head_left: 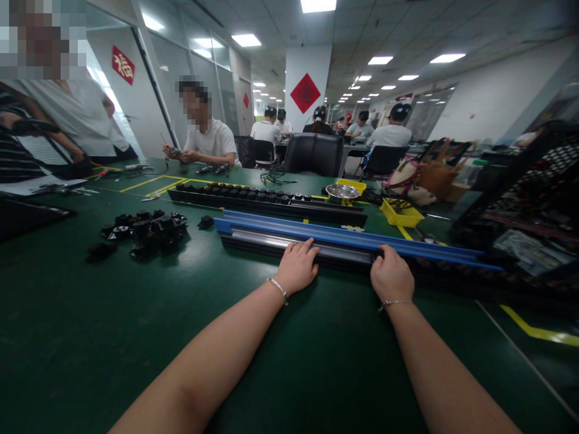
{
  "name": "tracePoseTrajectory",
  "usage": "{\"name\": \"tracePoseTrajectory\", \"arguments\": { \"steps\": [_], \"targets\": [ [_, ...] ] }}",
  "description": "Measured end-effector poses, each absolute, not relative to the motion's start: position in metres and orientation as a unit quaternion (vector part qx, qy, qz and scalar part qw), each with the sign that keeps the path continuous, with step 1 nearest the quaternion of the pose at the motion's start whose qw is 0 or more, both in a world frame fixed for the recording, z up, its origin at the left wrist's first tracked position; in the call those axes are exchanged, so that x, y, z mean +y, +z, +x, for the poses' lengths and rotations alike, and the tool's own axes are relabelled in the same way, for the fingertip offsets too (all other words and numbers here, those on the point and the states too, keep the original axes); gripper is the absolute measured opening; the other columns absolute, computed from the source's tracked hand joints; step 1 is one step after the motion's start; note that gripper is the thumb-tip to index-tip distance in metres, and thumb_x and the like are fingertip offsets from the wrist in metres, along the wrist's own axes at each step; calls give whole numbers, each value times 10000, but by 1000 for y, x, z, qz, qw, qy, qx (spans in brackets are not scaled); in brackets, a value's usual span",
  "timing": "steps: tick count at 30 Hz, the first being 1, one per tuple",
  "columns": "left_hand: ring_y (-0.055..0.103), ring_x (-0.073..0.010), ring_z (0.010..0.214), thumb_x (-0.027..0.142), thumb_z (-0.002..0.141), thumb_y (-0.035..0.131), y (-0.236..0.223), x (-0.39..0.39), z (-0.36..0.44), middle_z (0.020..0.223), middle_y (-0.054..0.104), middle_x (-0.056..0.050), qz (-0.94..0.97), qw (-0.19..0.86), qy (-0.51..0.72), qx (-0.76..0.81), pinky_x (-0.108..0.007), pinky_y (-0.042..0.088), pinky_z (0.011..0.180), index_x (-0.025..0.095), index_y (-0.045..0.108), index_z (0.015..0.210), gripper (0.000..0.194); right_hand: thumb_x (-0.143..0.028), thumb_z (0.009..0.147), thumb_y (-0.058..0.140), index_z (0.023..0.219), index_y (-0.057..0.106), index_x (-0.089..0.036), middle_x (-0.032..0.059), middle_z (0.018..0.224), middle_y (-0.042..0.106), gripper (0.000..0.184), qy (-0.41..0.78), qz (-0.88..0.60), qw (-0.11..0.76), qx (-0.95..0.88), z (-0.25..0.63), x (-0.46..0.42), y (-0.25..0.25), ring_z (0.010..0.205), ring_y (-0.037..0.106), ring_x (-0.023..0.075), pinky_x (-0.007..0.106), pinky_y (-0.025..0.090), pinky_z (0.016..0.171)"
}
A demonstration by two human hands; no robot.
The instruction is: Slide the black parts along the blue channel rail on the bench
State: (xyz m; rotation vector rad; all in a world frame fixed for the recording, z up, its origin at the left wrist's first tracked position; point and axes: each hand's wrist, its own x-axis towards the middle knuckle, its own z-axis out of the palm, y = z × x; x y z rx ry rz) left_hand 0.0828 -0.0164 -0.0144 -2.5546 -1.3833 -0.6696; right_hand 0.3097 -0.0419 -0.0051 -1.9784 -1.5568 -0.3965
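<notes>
A long black rail (253,246) with a shiny silver strip (266,239) along its top lies across the green table in front of me. My left hand (297,266) grips it near the middle, fingers reaching over the strip and thumb at the near side. Farther right, my right hand (392,275) closes on the same rail with curled fingers, partly hidden by the hand itself. Just behind, a long blue rail (353,236) runs alongside, close to my right fingertips. To the left sits a pile of small black parts (156,232), with one black part (205,222) apart from it.
Behind the blue rail, a black rail (266,202) carries a row of black parts. A metal bowl (342,191) and a yellow tray (401,214) stand beyond. A dark mesh rack (520,181) rises at right. Across the table, a co-worker (212,141) handles something small.
</notes>
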Motion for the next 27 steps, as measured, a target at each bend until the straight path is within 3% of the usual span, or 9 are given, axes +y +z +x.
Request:
{"name": "tracePoseTrajectory", "arguments": {
  "steps": [27],
  "targets": [
    [456,-218,1193,327,830,488,-12,-18,82,1403,426,-73,-856,70,-216,-464,-405,306,1040,228,483,1244,426,-279,791,417,1132,543,-117,143,973,648,398,-166,-772,254,-559,303,-44,1,855,567,260,376,384,755]
  ]
}}
